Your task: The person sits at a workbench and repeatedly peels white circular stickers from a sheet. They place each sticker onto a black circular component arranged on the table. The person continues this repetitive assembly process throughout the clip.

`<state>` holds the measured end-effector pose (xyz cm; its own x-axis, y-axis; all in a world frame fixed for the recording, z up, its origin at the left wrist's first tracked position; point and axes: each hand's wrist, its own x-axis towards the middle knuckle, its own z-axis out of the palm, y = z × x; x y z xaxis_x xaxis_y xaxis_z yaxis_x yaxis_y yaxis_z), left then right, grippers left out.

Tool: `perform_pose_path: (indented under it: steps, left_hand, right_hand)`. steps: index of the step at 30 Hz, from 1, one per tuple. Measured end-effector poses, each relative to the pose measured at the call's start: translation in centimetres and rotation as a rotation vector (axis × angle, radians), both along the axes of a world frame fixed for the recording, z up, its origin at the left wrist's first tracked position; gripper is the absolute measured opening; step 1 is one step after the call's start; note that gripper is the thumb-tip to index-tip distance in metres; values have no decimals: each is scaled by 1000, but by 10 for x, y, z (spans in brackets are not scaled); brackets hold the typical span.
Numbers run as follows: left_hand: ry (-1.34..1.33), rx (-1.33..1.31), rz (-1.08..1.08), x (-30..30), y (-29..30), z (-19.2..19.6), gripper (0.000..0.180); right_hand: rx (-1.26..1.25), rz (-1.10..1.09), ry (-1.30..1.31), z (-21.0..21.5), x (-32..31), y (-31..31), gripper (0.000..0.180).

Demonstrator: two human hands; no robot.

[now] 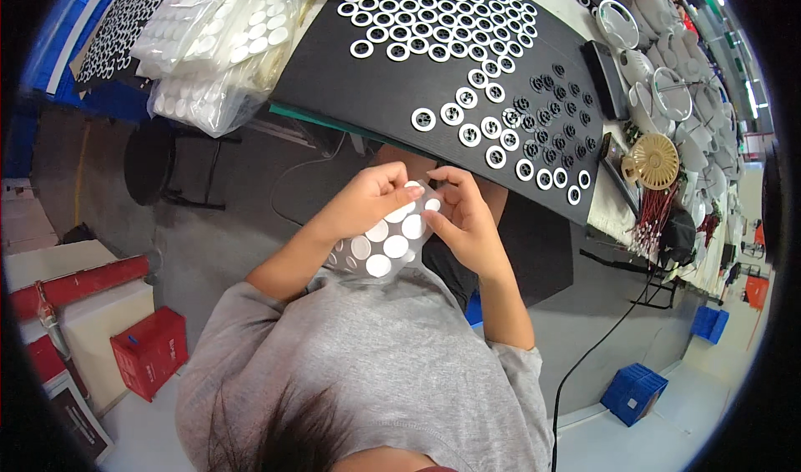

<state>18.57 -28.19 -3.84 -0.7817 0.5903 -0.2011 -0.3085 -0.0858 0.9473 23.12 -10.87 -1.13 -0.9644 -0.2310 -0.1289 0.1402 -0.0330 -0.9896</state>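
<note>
Pinching sheet [385, 243] at centre in left hand [373, 202], touching its 2 o'clock edge with right hand [469, 220], unclear if clamped; on counter [350, 97], many ringed parts [447, 20] at 12 o'clock, apparently done; unringed parts [544, 117] at 2 o'clock, apparently remaining

Frame centre: left hand [367, 201] holds sheet of white discs [395, 246], right hand [469, 226] touches it | top: rings [424, 120] on black table [334, 76]

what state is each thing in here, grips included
disc sheet, held, bearing white discs
left grip, pinched on the disc sheet
right grip, thumb against the disc sheet
white-ringed parts, spread across the black table
dark parts, unringed
plastic bags, bulging; sealed or open unclear
blue crate, standing on the floor
</note>
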Motion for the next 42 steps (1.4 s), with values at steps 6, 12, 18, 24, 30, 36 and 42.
perform_pose_path:
  steps: [6,12,18,24,30,36,42]
  left_hand:
    - [136,-118,-229,-3,0,6,28]
    - [197,-400,-504,1,0,12,38]
    - [366,-429,-482,4,6,12,31]
    - [601,-464,-345,12,12,15,21]
    - [654,-452,-392,14,14,21,20]
    - [687,-446,-424,14,14,18,22]
    - [584,-457,-504,7,10,23,26]
  right_hand:
    - [-93,-201,111,-7,21,18,36]
    - [-26,-347,138,-16,44,38,31]
    - [6,-379,153,-23,57,44,26]
    - [684,-425,439,7,50,33,30]
    - [791,-178,567,6,46,30,29]
    - [745,-166,509,4,44,29,18]
    - [661,-215,485,1,45,35,13]
